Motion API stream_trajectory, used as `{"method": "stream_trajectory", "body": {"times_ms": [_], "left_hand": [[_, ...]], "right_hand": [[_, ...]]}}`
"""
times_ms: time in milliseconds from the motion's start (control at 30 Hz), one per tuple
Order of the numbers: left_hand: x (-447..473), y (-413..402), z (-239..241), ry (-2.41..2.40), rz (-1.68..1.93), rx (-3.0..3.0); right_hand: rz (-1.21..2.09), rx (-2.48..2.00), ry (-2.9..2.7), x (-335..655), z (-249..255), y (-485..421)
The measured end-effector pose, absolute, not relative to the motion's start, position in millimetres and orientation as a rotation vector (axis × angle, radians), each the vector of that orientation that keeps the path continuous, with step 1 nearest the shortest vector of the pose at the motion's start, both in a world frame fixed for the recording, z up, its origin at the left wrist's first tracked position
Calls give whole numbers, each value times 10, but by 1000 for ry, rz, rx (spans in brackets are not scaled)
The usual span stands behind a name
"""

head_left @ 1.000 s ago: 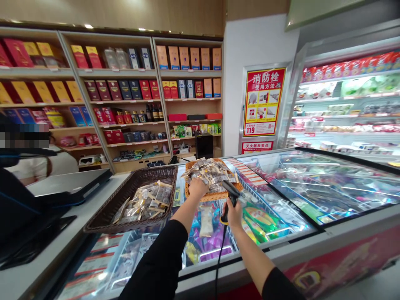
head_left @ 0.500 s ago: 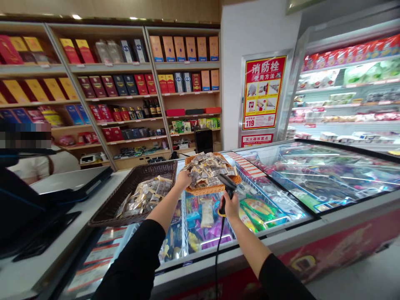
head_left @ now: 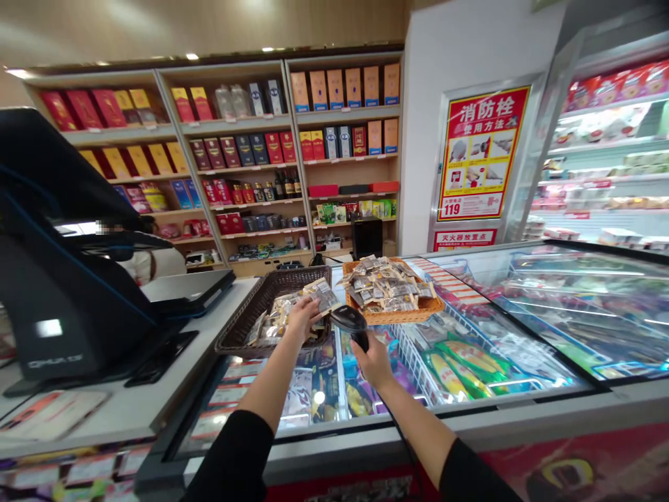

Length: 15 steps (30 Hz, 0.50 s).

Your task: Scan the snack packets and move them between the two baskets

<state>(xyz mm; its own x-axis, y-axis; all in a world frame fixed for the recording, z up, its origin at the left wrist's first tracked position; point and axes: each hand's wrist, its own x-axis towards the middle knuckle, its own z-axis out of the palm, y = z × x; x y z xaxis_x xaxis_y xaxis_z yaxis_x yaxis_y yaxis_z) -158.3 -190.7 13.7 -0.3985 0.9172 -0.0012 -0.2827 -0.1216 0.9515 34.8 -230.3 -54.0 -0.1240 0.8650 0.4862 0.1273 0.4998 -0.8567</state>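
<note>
My left hand [head_left: 303, 317] is closed on a small clear snack packet [head_left: 320, 295], held over the right side of a dark brown woven basket [head_left: 245, 307]. More packets [head_left: 277, 319] lie in that basket. My right hand [head_left: 375, 357] grips the handle of a black barcode scanner [head_left: 349, 319], whose head points left toward the packet. Behind the scanner, an orange woven basket [head_left: 412, 315] is heaped with similar packets [head_left: 387, 282]. Both baskets rest on the glass top of a chest freezer. The scanner's cable runs down past my right forearm.
The chest freezer [head_left: 502, 404] holds bagged goods in wire baskets under glass. A dark checkout terminal [head_left: 78, 300] and a flat scale [head_left: 188, 289] stand on the left counter, a person partly hidden behind. Shelves of boxed bottles [head_left: 235, 125] line the back wall; a lit chiller stands right.
My left hand has moved from the orange basket to the dark basket, now with a packet in it. The scanner has swung leftward toward that packet. The view has turned left.
</note>
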Motion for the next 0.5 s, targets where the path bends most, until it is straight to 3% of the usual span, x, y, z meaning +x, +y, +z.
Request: {"method": "stream_trajectory", "body": {"times_ms": [500], "left_hand": [[-1568, -1859, 75, 1359, 1783, 882]], "right_hand": [[712, -987, -1640, 397, -537, -2349]]}}
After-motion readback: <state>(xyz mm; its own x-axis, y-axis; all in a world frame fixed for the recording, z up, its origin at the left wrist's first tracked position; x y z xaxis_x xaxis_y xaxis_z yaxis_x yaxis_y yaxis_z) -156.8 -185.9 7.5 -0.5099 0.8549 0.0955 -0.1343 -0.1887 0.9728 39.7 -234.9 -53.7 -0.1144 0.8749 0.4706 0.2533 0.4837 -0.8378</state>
